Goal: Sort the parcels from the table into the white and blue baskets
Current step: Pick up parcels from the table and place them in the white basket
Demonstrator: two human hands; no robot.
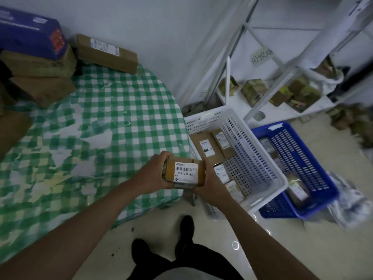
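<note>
Both hands, left hand (pixel 153 172) and right hand (pixel 210 183), clasp a labelled parcel (pixel 184 171) at frame centre. White basket (pixel 260 158) and blue basket (pixel 314 168) hold several; I count more cartons (pixel 40 73) waiting upper left.

A plain white wall (pixel 153 23) closes the far side of the room; the light is dim and bluish; the floor (pixel 282 249) is pale, glossy tile showing small round glints of reflected light; at right stands a white metal shelving rack (pixel 286 67) with slanted uprights, a handwritten paper note (pixel 261 55) fixed to it; the table (pixel 96 126) wears a green-and-white checked cloth, its surface patchy and worn; crumpled clear plastic (pixel 351 205) lies on the floor at far right.
</note>
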